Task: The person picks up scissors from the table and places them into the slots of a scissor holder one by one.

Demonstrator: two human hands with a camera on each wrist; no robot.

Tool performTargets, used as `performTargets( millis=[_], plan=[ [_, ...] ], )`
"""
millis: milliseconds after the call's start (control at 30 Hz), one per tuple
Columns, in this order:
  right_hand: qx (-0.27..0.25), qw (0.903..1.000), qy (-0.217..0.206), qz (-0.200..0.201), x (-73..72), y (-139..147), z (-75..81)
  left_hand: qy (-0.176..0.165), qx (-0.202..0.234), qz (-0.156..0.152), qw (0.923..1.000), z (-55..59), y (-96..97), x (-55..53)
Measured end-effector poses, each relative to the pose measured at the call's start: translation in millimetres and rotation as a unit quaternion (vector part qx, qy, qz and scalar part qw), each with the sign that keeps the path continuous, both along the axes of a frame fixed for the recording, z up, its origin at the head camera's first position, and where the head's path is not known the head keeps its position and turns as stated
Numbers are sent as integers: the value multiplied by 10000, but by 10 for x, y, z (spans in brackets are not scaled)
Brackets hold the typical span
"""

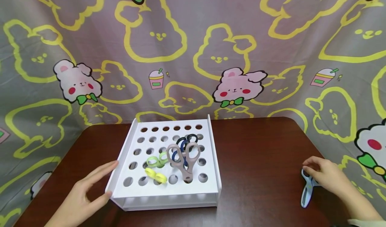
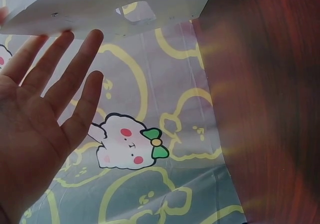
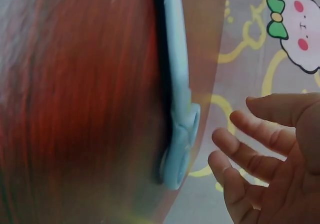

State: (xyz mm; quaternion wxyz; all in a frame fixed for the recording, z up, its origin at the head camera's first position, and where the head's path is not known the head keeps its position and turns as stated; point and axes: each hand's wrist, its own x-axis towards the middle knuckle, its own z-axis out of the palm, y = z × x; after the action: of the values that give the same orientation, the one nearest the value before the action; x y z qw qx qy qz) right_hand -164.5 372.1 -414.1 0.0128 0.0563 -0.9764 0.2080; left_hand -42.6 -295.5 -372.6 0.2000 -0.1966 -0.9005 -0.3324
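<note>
A white rack [image 1: 214, 160] with rows of round holes stands on the table. My left hand [image 1: 85, 191] is at its left side, the fairly straight fingertips touching or very near the wall. Several scissors stand handles-up in the holes: a greyish-brown pair [image 1: 189, 168], a light green pair [image 1: 160, 164], a yellow pair [image 1: 155, 176] and dark blue and black handles partly hidden behind the brown pair. On the right lies a light blue pair of scissors [image 1: 307, 193]. Over its handles hovers my right hand [image 1: 328, 176]; the right wrist view shows loosely bent fingers [image 3: 245, 151] apart from the scissors.
The dark brown table [image 1: 259, 160] stretches between the rack and the blue scissors. Behind and beside it hangs a grey curtain [image 1: 187, 25] with yellow bear and rabbit drawings. The rack's walls rise along its left and right sides.
</note>
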Motion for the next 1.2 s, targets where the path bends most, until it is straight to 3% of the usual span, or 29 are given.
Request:
performTargets(
  millis=[333, 633, 867, 1100, 1200],
  plan=[
    [260, 9983, -494, -191, -61, 99, -54, -32, -124, -4, 9999, 43, 2, 2],
    [341, 9976, -601, 77, -129, 97, -127, -68, -92, 30, 9999, 33, 5, 1],
    [512, 9977, -259, 360, -117, 23, -164, -120, 27, 56, 9999, -1, -8, 9],
    [422, 9986, -283, 150, -80, -50, -167, -188, 76, 84, 9998, -10, -13, 13],
    [504, 9983, -52, 299, -99, -74, -178, -188, 103, 74, 9997, -7, -8, 15]
  ],
)
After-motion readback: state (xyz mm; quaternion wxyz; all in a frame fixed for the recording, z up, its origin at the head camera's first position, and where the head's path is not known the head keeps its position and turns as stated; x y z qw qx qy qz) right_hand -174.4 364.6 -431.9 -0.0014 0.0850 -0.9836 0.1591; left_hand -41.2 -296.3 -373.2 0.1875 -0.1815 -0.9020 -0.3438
